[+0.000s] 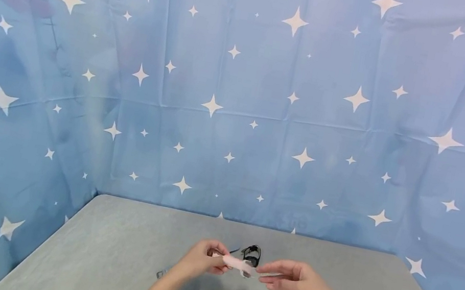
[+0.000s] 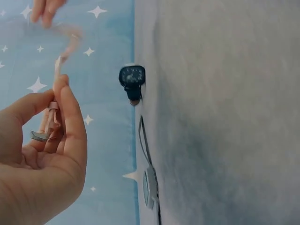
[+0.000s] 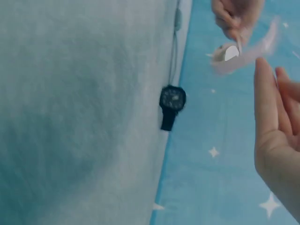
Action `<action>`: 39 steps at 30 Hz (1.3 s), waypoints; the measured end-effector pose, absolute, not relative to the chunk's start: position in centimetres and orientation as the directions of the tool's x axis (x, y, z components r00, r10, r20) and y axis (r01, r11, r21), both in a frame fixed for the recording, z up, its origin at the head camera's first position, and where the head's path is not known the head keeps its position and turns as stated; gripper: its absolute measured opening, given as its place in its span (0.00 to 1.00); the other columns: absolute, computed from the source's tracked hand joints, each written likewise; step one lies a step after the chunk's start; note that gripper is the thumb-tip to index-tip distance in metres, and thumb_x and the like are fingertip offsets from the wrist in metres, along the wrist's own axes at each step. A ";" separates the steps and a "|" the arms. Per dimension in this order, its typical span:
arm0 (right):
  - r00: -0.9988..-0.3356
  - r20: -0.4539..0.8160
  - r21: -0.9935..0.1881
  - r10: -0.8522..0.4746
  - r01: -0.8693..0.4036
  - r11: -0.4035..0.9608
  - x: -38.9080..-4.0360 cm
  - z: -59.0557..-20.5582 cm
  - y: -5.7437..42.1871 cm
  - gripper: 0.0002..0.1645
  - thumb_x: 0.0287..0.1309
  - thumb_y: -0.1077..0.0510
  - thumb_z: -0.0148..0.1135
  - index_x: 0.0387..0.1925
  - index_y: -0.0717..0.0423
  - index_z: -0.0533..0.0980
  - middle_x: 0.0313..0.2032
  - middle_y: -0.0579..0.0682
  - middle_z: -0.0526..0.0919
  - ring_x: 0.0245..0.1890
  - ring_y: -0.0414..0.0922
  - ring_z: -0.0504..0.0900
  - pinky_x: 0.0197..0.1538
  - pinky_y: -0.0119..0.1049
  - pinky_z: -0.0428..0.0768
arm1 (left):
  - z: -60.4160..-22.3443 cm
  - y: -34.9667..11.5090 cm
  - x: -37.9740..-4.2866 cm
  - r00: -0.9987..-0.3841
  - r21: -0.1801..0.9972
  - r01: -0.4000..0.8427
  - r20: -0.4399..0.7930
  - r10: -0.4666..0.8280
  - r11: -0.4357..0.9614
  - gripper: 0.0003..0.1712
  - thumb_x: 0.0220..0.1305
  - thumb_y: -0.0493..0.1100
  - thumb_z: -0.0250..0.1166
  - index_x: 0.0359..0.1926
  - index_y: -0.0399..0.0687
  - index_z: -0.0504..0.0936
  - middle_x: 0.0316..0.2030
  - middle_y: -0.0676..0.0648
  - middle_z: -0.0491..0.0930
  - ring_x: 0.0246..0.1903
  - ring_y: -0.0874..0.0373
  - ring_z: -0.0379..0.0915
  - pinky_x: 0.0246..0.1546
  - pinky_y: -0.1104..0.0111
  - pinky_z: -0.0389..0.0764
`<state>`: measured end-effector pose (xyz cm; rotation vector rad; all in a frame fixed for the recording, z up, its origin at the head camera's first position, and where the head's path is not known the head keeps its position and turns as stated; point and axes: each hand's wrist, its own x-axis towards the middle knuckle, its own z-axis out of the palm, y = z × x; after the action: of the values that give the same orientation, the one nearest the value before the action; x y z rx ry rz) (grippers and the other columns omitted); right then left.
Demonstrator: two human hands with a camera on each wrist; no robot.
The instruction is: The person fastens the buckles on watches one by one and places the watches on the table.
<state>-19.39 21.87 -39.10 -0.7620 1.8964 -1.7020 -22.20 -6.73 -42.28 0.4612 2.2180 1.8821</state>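
My left hand (image 1: 204,258) pinches a pale pink strap (image 1: 236,263) between thumb and fingers. A strap loop (image 2: 53,106) shows at the fingertips, and a silver piece (image 2: 39,136) lies against the lower fingers in the left wrist view. The strap's free end (image 3: 269,40) is blurred and points toward my right hand (image 1: 290,278). That hand's fingers are extended, close to the strap end; whether they touch it is unclear. Behind the strap, a black watch (image 1: 251,253) stands on the table, its dark dial clear in both wrist views.
A grey table (image 1: 338,288) lies beneath both hands. A silver watch with a thin band (image 2: 149,187) rests on it, partly hidden behind the left arm in the head view. A blue star-patterned cloth (image 1: 242,89) hangs behind the table and along its sides.
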 end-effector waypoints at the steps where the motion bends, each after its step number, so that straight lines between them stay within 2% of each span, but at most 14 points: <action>1: -0.736 0.020 -0.992 -0.676 -0.101 0.081 -19.3 -39.2 21.6 0.25 0.70 0.65 0.53 0.65 0.70 0.69 0.64 0.61 0.76 0.58 0.41 0.83 0.57 0.35 0.82 | -42.2 -6.7 -22.2 -0.930 0.986 0.103 0.049 0.364 0.129 0.09 0.68 0.35 0.63 0.42 0.31 0.81 0.31 0.46 0.84 0.28 0.65 0.81 0.37 0.63 0.88; 3: -0.766 0.032 -0.983 -0.642 -0.140 0.117 -19.1 -39.4 21.1 0.27 0.70 0.62 0.56 0.66 0.67 0.68 0.65 0.62 0.75 0.57 0.40 0.83 0.57 0.33 0.82 | -42.0 -6.5 -22.1 -0.928 0.990 0.096 0.051 0.369 0.105 0.10 0.68 0.35 0.62 0.44 0.30 0.80 0.31 0.45 0.84 0.28 0.65 0.81 0.37 0.65 0.88; 6: -0.811 0.092 -0.967 -0.577 -0.210 0.141 -18.9 -39.5 20.2 0.29 0.69 0.60 0.58 0.67 0.69 0.67 0.64 0.68 0.73 0.55 0.41 0.84 0.55 0.34 0.83 | -41.6 -6.3 -21.9 -0.932 0.990 0.102 0.061 0.358 0.095 0.10 0.68 0.35 0.63 0.43 0.29 0.80 0.31 0.44 0.84 0.28 0.65 0.81 0.38 0.64 0.88; 10: -0.860 0.180 -0.936 -0.477 -0.299 0.185 -18.7 -39.5 19.1 0.27 0.68 0.58 0.61 0.62 0.70 0.70 0.59 0.73 0.75 0.48 0.37 0.85 0.50 0.35 0.85 | -41.2 -5.8 -21.7 -0.931 0.990 0.107 0.067 0.359 0.092 0.10 0.67 0.35 0.63 0.44 0.29 0.81 0.32 0.44 0.85 0.28 0.65 0.82 0.37 0.64 0.88; 14: -0.893 0.245 -0.891 -0.377 -0.361 0.276 -18.7 -39.5 18.4 0.18 0.66 0.56 0.64 0.51 0.64 0.79 0.49 0.66 0.84 0.41 0.33 0.85 0.44 0.33 0.85 | -41.0 -5.5 -21.5 -0.926 0.993 0.096 0.063 0.372 0.071 0.11 0.67 0.35 0.63 0.45 0.29 0.81 0.32 0.43 0.86 0.28 0.66 0.82 0.37 0.67 0.87; 17: -0.898 0.297 -0.857 -0.325 -0.401 0.325 -18.8 -39.5 18.1 0.15 0.65 0.55 0.65 0.46 0.62 0.82 0.44 0.60 0.87 0.40 0.34 0.85 0.42 0.31 0.85 | -41.1 -5.5 -21.4 -0.924 0.995 0.090 0.064 0.378 0.053 0.11 0.68 0.35 0.63 0.45 0.29 0.80 0.33 0.40 0.87 0.28 0.66 0.83 0.37 0.67 0.87; 23: -0.898 0.402 -0.829 -0.180 -0.440 0.346 -18.5 -39.7 17.6 0.12 0.64 0.58 0.66 0.46 0.59 0.82 0.40 0.56 0.89 0.37 0.32 0.85 0.40 0.29 0.85 | -41.3 -5.8 -21.4 -0.925 0.997 0.077 0.070 0.373 0.002 0.12 0.69 0.38 0.64 0.46 0.31 0.76 0.35 0.36 0.88 0.30 0.62 0.86 0.39 0.64 0.88; 26: -0.868 0.479 -0.796 -0.130 -0.492 0.352 -18.5 -39.6 17.7 0.12 0.63 0.62 0.65 0.48 0.58 0.80 0.37 0.56 0.89 0.36 0.34 0.86 0.38 0.31 0.86 | -41.4 -5.8 -21.6 -0.930 0.995 0.096 0.093 0.354 -0.010 0.12 0.68 0.40 0.65 0.43 0.33 0.77 0.34 0.38 0.88 0.29 0.64 0.85 0.37 0.67 0.87; 29: -0.844 0.519 -0.767 -0.135 -0.530 0.361 -18.6 -39.5 17.9 0.14 0.63 0.63 0.64 0.50 0.58 0.79 0.35 0.57 0.89 0.34 0.36 0.87 0.38 0.32 0.86 | -41.6 -5.9 -21.7 -0.938 0.993 0.119 0.116 0.328 -0.013 0.13 0.68 0.41 0.65 0.42 0.34 0.78 0.31 0.44 0.88 0.26 0.66 0.82 0.34 0.70 0.86; 35: -0.868 0.481 -0.787 -0.121 -0.488 0.378 -18.7 -39.3 17.8 0.18 0.63 0.62 0.65 0.54 0.55 0.78 0.36 0.57 0.90 0.33 0.36 0.88 0.39 0.34 0.87 | -41.8 -6.0 -21.7 -0.941 0.991 0.121 0.133 0.312 -0.056 0.20 0.68 0.42 0.65 0.47 0.25 0.78 0.29 0.53 0.86 0.29 0.67 0.82 0.37 0.71 0.86; 39: -0.880 0.463 -0.800 -0.103 -0.465 0.379 -18.5 -39.2 17.7 0.18 0.63 0.61 0.65 0.54 0.53 0.78 0.36 0.55 0.90 0.33 0.34 0.87 0.39 0.33 0.86 | -41.8 -5.9 -21.6 -0.950 0.992 0.112 0.124 0.286 -0.058 0.22 0.69 0.44 0.64 0.51 0.25 0.79 0.32 0.53 0.84 0.32 0.67 0.82 0.41 0.70 0.86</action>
<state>-18.52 17.68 -39.22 -0.6186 2.8743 -1.8717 -21.58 -5.92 -41.81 0.4408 2.0673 2.1557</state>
